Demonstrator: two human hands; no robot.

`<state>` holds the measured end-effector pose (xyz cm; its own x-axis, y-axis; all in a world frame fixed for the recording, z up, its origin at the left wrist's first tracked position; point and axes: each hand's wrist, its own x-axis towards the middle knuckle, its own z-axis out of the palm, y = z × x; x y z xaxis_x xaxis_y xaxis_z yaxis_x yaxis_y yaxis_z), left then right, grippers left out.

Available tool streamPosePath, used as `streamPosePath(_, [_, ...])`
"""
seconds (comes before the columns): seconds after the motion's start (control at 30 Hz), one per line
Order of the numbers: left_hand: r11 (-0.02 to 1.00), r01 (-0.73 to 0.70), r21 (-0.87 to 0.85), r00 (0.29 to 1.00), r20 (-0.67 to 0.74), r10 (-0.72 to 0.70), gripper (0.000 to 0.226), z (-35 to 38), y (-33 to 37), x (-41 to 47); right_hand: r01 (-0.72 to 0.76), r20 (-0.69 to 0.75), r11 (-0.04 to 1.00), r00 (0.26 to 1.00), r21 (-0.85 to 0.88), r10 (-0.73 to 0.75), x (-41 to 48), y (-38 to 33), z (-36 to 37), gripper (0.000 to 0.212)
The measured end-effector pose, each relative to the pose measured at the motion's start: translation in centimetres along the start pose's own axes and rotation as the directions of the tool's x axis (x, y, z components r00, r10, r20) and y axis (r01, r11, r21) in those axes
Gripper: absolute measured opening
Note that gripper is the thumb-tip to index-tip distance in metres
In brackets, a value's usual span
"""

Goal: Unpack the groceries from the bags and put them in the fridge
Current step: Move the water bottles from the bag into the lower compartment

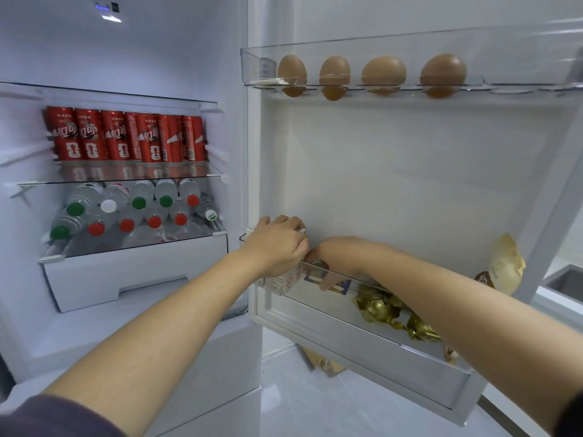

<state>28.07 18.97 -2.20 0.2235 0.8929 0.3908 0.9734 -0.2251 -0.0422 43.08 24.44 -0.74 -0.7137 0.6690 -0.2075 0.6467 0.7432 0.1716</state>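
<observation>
The fridge stands open, its door swung out to the right. My left hand [279,244] grips the top of a small white carton [282,282] standing at the left end of the lower door bin [362,335]. My right hand [328,266] reaches down into the same bin just right of the carton, fingers on a blue and white pack [339,285]; whether it grips the pack I cannot tell. Gold-wrapped items [388,310] lie further right in the bin, with a beige bag [504,266] at its far end.
Several brown eggs [383,75] sit in the upper door tray. Inside the fridge, red cans [126,138] line one shelf and water bottles [132,212] fill the drawer [126,272] beneath. A brown paper bag [325,362] lies on the floor below the door.
</observation>
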Motion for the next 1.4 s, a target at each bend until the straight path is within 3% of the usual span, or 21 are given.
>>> streamPosePath(0.13, [1.000, 0.001, 0.004, 1.000, 0.004, -0.001, 0.043, 0.1, 0.0, 0.0, -0.004, -0.023, 0.998, 1.000, 0.060, 0.006, 0.2, 0.3, 0.4, 0.055])
streamPosePath(0.53, [1.000, 0.011, 0.001, 1.000, -0.023, -0.011, 0.041, 0.5, 0.0, 0.1, -0.174, -0.021, 0.985, 0.985, -0.012, 0.174, -0.7, 0.6, 1.2, 0.033])
streamPosePath(0.8, [1.000, 0.023, 0.005, 1.000, -0.015, -0.023, 0.042, 0.4, 0.2, 0.1, -0.177, -0.041, 0.984, 0.983, 0.004, 0.177, -0.5, 0.3, 1.3, 0.044])
streamPosePath(0.97, [1.000, 0.029, 0.002, 1.000, -0.007, -0.029, 0.042, 0.3, 0.2, 0.1, -0.195, -0.057, 0.979, 0.980, -0.062, 0.191, 0.2, 0.1, 1.1, 0.037])
streamPosePath(1.4, [0.999, 0.032, 0.003, 0.999, -0.022, -0.032, 0.042, 0.5, 0.2, 0.2, -0.197, 0.000, 0.980, 0.980, 0.019, 0.197, -0.1, 1.3, 1.4, 0.043])
